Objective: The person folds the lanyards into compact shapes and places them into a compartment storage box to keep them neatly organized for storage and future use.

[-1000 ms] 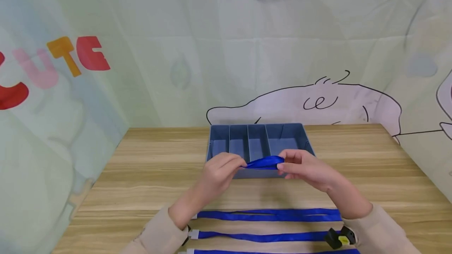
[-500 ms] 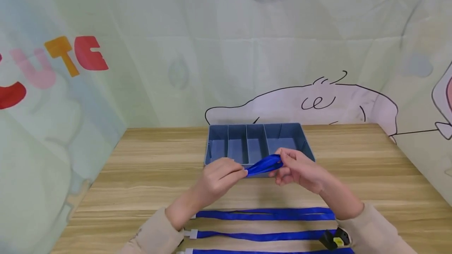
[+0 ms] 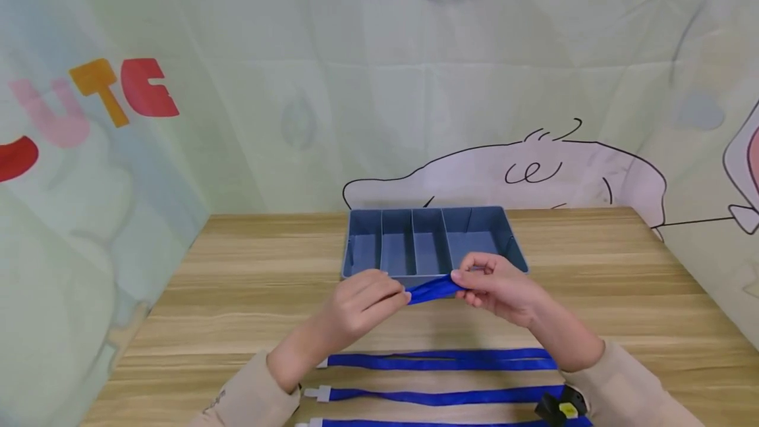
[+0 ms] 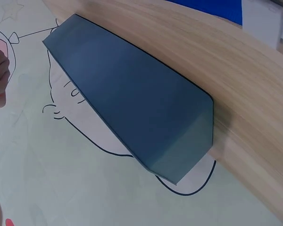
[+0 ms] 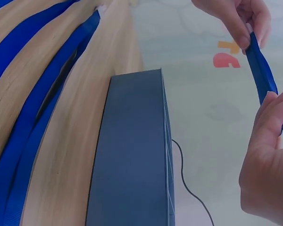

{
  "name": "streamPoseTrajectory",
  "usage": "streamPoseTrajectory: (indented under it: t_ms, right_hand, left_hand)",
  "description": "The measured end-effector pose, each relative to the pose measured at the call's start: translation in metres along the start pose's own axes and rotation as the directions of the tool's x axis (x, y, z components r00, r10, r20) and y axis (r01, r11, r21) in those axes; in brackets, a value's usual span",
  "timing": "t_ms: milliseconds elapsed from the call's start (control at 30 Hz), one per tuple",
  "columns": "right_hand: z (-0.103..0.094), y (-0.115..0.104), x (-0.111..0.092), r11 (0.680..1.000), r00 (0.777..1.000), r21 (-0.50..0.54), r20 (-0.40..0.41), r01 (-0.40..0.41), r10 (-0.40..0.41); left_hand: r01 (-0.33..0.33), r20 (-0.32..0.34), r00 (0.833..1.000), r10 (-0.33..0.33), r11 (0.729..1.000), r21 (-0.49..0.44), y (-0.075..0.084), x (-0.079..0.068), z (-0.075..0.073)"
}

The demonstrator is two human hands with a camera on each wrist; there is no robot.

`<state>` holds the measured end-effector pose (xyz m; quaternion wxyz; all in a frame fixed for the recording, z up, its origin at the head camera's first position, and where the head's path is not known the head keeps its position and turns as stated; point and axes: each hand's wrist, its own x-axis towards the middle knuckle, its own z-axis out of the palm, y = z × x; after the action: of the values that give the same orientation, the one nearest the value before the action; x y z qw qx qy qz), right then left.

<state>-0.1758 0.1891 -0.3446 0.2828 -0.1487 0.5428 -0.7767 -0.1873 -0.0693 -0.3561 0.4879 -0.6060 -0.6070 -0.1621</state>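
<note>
The left hand pinches one end of a folded blue strap between thumb and fingers, and the right hand pinches the other end, its remaining fingers loosely bent just below the thumb. The strap runs across the short gap between the two hands, raised off the wooden surface and slanting slightly upward toward the right hand in the head view. Just beyond both hands stands a blue-grey box with three narrow compartments on the left hand's side and one wider compartment on the right hand's side; the hands and strap overlap its near wall in that view. Nearer the person than the hands, three more blue straps lie in rows on the surface, their white clips toward the left hand's side and their other ends reaching below the right forearm. A black device with a yellow patch sits at the right wrist, beside a beige sleeve. Well beyond the hands, behind the box, hangs a pale printed backdrop.
</note>
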Motion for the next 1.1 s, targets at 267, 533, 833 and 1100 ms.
streamPoseTrajectory:
  t_ms: [267, 533, 833, 1100]
  right_hand:
    - [-0.002, 0.003, -0.001, 0.987, 0.979, -0.112, -0.158, 0.113, -0.13]
    - [0.008, 0.003, 0.002, 0.903, 0.897, -0.417, -0.355, 0.1, -0.263]
    - [0.007, 0.0, 0.003, 0.934, 0.918, -0.357, -0.361, 0.023, -0.161]
    - [-0.013, 0.003, 0.0, 0.991, 0.999, 0.127, -0.025, 0.034, -0.031]
  left_hand:
    - [-0.041, 0.002, 0.999, 0.041, 0.998, 0.041, 0.003, 0.002, 0.0]
    - [-0.145, 0.023, 0.989, 0.143, 0.971, 0.191, 0.001, 0.005, 0.002]
    - [-0.1, 0.029, 0.995, 0.097, 0.984, 0.145, -0.001, 0.001, 0.003]
    - [-0.035, 0.047, 0.998, 0.031, 0.996, 0.079, -0.002, -0.001, 0.001]
